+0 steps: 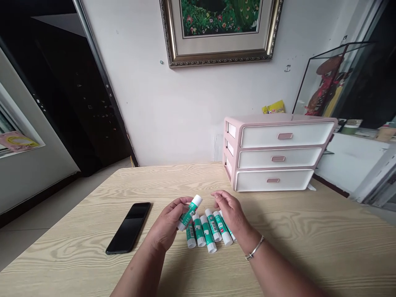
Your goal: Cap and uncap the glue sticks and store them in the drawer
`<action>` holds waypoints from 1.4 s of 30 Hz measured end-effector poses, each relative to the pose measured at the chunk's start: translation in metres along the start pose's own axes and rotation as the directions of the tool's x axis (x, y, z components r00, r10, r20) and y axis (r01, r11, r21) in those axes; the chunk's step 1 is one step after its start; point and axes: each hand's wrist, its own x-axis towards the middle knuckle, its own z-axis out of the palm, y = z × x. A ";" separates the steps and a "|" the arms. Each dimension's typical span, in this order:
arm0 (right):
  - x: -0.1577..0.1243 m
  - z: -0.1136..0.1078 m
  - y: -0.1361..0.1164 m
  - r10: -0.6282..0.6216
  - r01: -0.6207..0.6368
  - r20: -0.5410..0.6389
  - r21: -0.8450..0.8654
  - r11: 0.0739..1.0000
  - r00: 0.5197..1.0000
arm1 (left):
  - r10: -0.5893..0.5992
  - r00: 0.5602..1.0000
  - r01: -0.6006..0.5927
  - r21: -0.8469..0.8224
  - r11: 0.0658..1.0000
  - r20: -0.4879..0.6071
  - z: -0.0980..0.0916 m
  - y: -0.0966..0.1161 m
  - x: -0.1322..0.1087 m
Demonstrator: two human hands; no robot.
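My left hand (169, 220) is closed round a green glue stick with a white cap (189, 212), held tilted above the table. Several similar glue sticks (208, 234) lie side by side on the wooden table (93, 272), just right of that hand. Over the right end of this row is my right hand (229, 208), its fingers curled with thumb and fingertips close together. Whether anything is between those fingertips is too small to tell. The rightmost stick is partly hidden beneath my right hand.
A black phone (128, 227) lies on the table at the left. At the back right stands a pink and white drawer unit (278, 152) with a yellow packet (276, 107) behind its top edge. A framed picture (221, 57) hangs on the wall.
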 end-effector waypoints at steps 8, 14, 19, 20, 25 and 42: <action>-0.011 0.006 -0.006 -0.078 0.086 0.172 -0.040 0.995 0.982 | -0.003 0.996 -0.010 0.160 0.987 0.084 0.027 -0.001 -0.009; -0.014 0.012 -0.005 -0.114 0.149 0.199 -0.168 0.975 0.973 | 0.103 0.977 -0.145 0.236 0.961 0.185 0.026 -0.004 -0.018; -0.016 0.015 -0.004 -0.130 0.167 0.193 -0.189 0.968 0.973 | 0.198 0.938 -0.285 0.305 0.909 0.285 0.024 -0.009 -0.020; -0.016 0.015 -0.003 -0.137 0.174 0.194 -0.189 0.966 0.971 | 0.219 0.931 -0.315 0.338 0.887 0.293 0.024 -0.010 -0.020; -0.017 0.017 -0.002 -0.150 0.189 0.195 -0.196 0.962 0.969 | 0.279 0.918 -0.396 0.591 0.702 0.283 0.024 -0.014 -0.022; -0.022 0.015 -0.009 -0.112 0.165 0.219 -0.241 0.956 0.969 | 0.213 0.908 -0.414 0.693 0.591 0.361 0.030 -0.013 -0.030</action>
